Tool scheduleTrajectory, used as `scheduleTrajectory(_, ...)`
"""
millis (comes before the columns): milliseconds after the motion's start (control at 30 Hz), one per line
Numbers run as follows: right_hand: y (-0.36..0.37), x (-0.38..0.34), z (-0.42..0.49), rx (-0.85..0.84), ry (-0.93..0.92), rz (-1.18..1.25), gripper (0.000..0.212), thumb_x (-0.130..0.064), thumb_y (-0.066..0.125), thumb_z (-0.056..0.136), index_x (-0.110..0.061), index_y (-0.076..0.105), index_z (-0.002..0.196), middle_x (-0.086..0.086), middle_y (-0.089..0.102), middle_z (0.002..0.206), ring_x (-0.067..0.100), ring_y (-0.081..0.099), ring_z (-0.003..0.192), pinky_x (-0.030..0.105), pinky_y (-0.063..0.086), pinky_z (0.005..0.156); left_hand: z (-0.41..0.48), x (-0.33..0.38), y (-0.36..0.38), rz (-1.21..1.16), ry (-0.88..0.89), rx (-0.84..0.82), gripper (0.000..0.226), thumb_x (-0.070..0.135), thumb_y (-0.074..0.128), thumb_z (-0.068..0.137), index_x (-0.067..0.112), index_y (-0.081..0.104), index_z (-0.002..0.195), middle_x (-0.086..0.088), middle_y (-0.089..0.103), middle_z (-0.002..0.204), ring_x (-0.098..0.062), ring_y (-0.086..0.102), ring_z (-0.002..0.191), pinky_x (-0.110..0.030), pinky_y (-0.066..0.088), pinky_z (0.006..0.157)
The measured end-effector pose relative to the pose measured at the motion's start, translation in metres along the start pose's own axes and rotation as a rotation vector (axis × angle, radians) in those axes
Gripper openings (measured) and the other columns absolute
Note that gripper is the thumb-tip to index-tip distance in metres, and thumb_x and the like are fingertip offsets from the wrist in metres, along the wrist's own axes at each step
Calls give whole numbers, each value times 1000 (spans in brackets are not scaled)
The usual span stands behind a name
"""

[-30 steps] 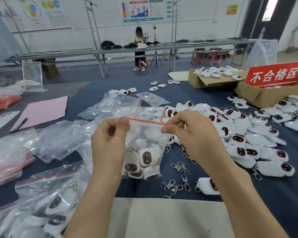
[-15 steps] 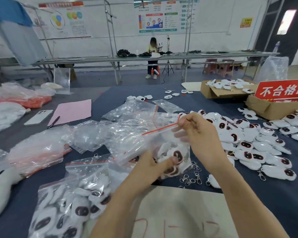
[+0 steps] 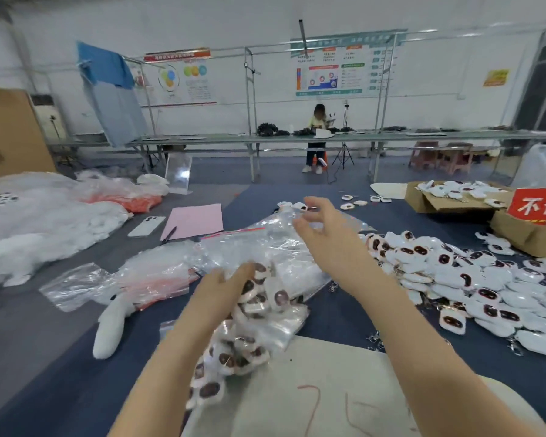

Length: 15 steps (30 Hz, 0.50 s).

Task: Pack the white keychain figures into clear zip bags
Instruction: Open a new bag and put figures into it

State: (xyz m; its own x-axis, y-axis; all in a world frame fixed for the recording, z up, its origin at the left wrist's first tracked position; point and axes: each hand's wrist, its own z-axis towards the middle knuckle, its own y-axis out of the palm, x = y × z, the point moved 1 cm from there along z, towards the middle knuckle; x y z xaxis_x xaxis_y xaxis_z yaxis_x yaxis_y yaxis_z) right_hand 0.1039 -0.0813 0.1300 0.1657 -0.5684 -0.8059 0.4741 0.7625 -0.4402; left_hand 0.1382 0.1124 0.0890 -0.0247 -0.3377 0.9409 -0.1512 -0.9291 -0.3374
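**Position.** We find the left hand (image 3: 224, 287) against a filled zip bag (image 3: 262, 298) at the middle of the counter (image 3: 338, 313). Its fingers (image 3: 245, 271) lie fairly straight on the plastic, but blur prevents us telling whether they grip it. The right hand (image 3: 323, 230) hovers above the stack of empty zip bags (image 3: 252, 247), fingers spread and loosely curled, pinching nothing we can see. The loose white keychain figures (image 3: 454, 279) lie heaped to the right, well apart from the left hand. Further packed bags (image 3: 234, 357) lie nearer the person, overlapping a pale board (image 3: 312, 389).

**Risks, in our judgement.**
- The filled bag rests on slick film and other bags, so it may slide off the pile.
- We cannot confirm its seal. A strip left partly open would let figures spill among the unpacked ones.
- The empty bags overlap closely, so the right hand may lift two at once.
- Metal clips on the figures may snag or pierce thin plastic.
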Motion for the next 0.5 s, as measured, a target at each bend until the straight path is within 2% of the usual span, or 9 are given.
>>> scheduleTrajectory(100,13,18,-7,-84,73,-77,42,-40,52,101,-30,41,141,-3,58,133,16,59,111,30,41,86,13,-17,-33,223,-55,-87,38,48,59,93,17,54,71,10,54,59,-10,48,48,-20,38,47)
scheduleTrajectory(167,20,38,-14,-137,151,-117,43,-40,52,101,-28,41,141,3,58,137,19,57,118,29,40,88,20,-26,-39,405,-85,-136,34,43,53,98,19,54,74,6,50,58,-11,41,45,-20,34,46)
scheduleTrajectory(233,25,59,-20,-193,251,-167,44,-39,51,101,-26,41,142,6,57,137,23,57,120,32,43,92,28,-31,-39,638,-105,-92,32,44,47,100,21,58,81,4,57,73,-11,50,60,-24,39,55)
scheduleTrajectory(333,32,87,-33,-241,353,-211,44,-36,51,101,-22,43,142,3,62,127,22,56,120,33,43,97,34,-29,-39,957,-33,108,32,48,47,101,17,55,99,1,54,85,-23,57,85,-33,46,73)
scheduleTrajectory(400,34,103,-39,-206,388,-215,38,-34,53,100,-23,49,136,-1,64,119,20,57,118,33,43,97,37,-24,-32,990,37,183,39,49,46,102,13,52,117,-7,54,104,-32,57,105,-38,46,82)
scheduleTrajectory(500,32,127,-42,-124,464,-176,33,-29,54,99,-23,52,132,-1,63,116,21,61,112,41,49,98,47,-14,1,1009,212,117,45,46,43,104,14,48,135,-10,53,130,-32,51,121,-42,46,88)
